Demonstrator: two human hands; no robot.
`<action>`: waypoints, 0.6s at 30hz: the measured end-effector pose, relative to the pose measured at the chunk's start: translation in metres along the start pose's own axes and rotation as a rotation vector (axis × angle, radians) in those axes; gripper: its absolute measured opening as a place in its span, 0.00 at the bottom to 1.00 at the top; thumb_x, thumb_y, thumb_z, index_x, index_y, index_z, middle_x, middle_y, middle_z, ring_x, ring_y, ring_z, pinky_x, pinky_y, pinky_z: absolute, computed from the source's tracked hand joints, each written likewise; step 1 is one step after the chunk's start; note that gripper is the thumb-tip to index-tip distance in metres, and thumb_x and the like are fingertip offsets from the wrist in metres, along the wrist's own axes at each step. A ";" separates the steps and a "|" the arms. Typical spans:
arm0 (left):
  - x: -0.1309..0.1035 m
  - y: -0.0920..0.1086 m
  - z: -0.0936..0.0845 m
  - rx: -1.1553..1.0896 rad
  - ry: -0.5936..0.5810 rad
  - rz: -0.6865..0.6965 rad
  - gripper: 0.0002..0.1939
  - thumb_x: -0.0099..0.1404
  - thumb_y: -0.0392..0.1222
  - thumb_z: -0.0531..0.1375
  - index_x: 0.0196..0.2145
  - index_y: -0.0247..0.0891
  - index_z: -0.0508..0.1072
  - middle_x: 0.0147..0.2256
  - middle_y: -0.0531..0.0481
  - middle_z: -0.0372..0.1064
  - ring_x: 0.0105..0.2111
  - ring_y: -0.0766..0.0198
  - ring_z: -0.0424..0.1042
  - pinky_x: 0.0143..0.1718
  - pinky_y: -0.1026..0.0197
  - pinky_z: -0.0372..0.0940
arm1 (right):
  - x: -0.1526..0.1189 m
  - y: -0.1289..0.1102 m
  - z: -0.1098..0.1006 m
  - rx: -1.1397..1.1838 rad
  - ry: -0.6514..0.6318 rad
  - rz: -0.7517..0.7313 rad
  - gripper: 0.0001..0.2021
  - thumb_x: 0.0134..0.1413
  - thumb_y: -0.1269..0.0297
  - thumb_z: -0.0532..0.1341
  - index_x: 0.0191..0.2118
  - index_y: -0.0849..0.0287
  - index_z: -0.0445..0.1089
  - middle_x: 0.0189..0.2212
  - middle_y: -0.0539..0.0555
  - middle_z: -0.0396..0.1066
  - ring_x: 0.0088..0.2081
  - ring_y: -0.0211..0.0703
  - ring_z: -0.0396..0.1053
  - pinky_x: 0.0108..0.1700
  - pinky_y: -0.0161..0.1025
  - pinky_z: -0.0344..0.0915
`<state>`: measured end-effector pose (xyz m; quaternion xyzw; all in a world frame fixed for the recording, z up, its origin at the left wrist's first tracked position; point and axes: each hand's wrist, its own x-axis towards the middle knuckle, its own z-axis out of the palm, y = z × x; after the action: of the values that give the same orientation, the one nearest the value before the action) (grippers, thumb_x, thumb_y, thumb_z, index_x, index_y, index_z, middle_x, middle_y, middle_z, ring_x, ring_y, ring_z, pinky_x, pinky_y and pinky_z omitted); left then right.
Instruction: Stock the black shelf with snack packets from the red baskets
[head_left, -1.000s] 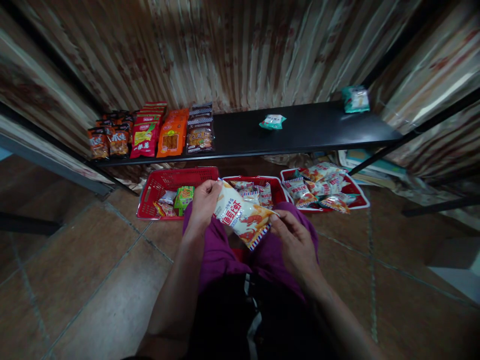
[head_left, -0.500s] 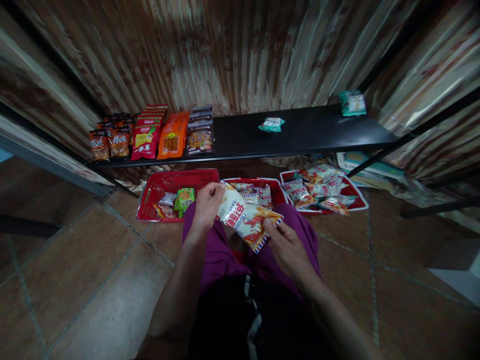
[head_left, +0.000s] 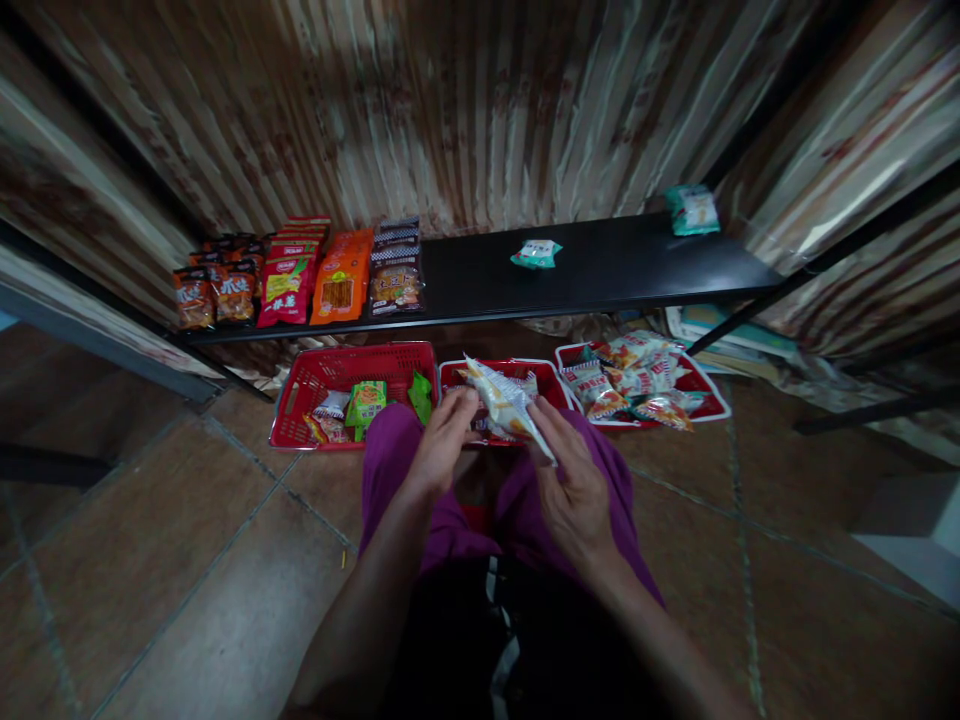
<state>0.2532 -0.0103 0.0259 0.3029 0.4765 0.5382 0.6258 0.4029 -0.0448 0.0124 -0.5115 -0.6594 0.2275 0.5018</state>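
Loosely, the left hand (head_left: 448, 428) is at the near left side of a white snack packet (head_left: 504, 395), its grip slightly apart; whether its fingertips touch the wrapper is hard to tell. The right hand (head_left: 571, 478) has its grip clamped on the white snack packet at the right edge, fingers over the side. The packet is tilted, its far end pointing left, above the middle basket (head_left: 559, 377) and between the two hands.

The middle basket is red and holds more packets, partly hidden by the hands and the white snack packet. To its left, the left basket (head_left: 311, 375) carries green packets (head_left: 367, 402) and a few small ones in mixed colours. To the right, the white-rimmed right basket (head_left: 721, 400) is heaped with white-and-orange packets (head_left: 592, 388) and some teal wrapping.

Beyond the baskets runs a black shelf (head_left: 465, 275). On its left part, from left to right, are dark-and-orange bags (head_left: 234, 292), red bags (head_left: 287, 285), orange bags (head_left: 341, 280) and dark checkered bags (head_left: 396, 280). One teal packet (head_left: 536, 254) lies near the shelf's middle; another teal bag (head_left: 693, 210) is at its far right end.
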 end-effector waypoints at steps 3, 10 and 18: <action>-0.006 0.002 0.011 -0.233 -0.112 -0.054 0.18 0.55 0.52 0.64 0.41 0.42 0.74 0.43 0.47 0.74 0.45 0.56 0.71 0.42 0.60 0.65 | -0.004 0.003 0.002 -0.221 -0.052 -0.251 0.27 0.54 0.74 0.54 0.59 0.43 0.60 0.65 0.49 0.49 0.64 0.54 0.50 0.61 0.59 0.51; -0.002 -0.001 0.017 -0.376 -0.014 -0.038 0.18 0.53 0.47 0.65 0.41 0.40 0.72 0.43 0.46 0.75 0.46 0.55 0.72 0.47 0.59 0.63 | -0.013 0.002 0.012 -0.398 -0.147 -0.374 0.34 0.52 0.81 0.55 0.61 0.42 0.55 0.68 0.48 0.33 0.66 0.58 0.37 0.60 0.63 0.51; 0.006 -0.002 0.007 -0.398 0.140 -0.045 0.16 0.52 0.41 0.64 0.40 0.37 0.72 0.36 0.49 0.76 0.40 0.56 0.75 0.45 0.56 0.66 | -0.015 -0.001 0.009 -0.135 -0.183 -0.261 0.32 0.50 0.79 0.52 0.61 0.47 0.57 0.67 0.51 0.42 0.66 0.55 0.40 0.62 0.63 0.46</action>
<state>0.2602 -0.0038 0.0251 0.1245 0.4095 0.6274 0.6505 0.3937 -0.0569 0.0034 -0.4313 -0.7770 0.1612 0.4292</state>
